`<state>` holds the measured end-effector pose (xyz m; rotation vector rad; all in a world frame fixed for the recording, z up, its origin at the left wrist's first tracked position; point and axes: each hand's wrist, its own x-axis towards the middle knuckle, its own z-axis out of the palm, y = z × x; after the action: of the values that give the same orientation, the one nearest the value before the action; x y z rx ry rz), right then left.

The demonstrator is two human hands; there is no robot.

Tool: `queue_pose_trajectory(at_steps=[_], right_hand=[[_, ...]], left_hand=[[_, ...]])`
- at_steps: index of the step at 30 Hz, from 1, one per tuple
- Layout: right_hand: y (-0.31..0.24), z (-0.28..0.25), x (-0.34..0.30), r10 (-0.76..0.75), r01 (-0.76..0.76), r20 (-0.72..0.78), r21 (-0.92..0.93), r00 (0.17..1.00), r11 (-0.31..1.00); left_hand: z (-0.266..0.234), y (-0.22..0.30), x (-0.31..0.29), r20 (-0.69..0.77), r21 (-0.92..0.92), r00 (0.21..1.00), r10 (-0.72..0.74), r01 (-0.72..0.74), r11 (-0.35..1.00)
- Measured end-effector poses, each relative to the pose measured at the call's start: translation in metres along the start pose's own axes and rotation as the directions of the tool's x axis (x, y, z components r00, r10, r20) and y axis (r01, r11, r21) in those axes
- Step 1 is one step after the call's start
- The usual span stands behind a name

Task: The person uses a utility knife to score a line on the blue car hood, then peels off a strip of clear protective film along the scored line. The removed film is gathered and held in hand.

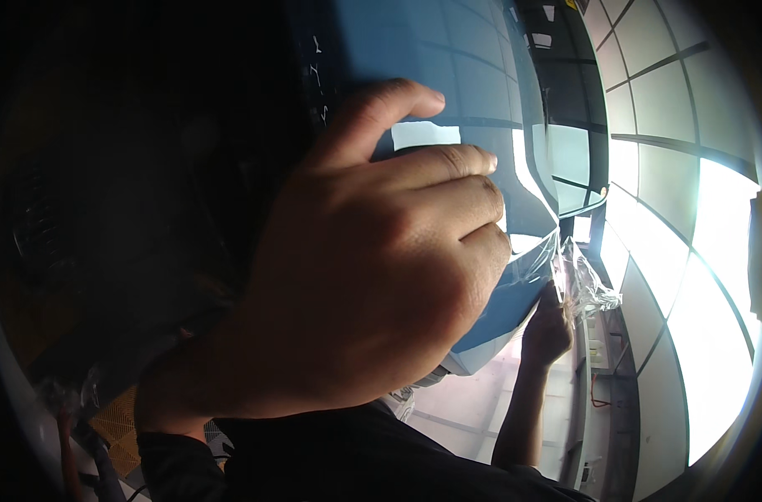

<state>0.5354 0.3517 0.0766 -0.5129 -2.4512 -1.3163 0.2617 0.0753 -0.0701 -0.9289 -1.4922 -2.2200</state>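
Note:
My left hand fills the middle of the view, back toward me, in front of a glossy blue car panel. Its fingers are bent and close together, with the thumb spread apart at the top. Nothing shows in it; its palm side is hidden. Farther right, my smaller-looking right hand is closed on crumpled clear plastic film. The film runs up to the corner of the blue bodywork beside the dark window glass.
Bright ceiling light panels span the right side and reflect in the paint. Below the film stands a grey rack with an orange cord. At lower left lies yellowish grid flooring. Deep shadow covers the left.

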Motion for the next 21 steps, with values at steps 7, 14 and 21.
queue_pose_trajectory(at_steps=[7,14,21], right_hand=[[-0.009,-0.002,0.004,0.234,-0.171,0.221,-0.271,0.947,0.947],[0.006,0.008,-0.009,0.147,-0.146,0.085,-0.017,0.985,0.989],[0.003,0.008,-0.009,0.133,-0.05,0.173,-0.418,0.976,0.907]], left_hand=[[-0.004,0.002,-0.001,0.205,0.171,0.978,0.039,-0.075,0.982],[0.001,0.003,-0.008,0.214,0.133,0.976,0.025,-0.054,0.99],[0.015,-0.001,-0.007,0.11,0.118,0.994,0.021,-0.034,0.992]])
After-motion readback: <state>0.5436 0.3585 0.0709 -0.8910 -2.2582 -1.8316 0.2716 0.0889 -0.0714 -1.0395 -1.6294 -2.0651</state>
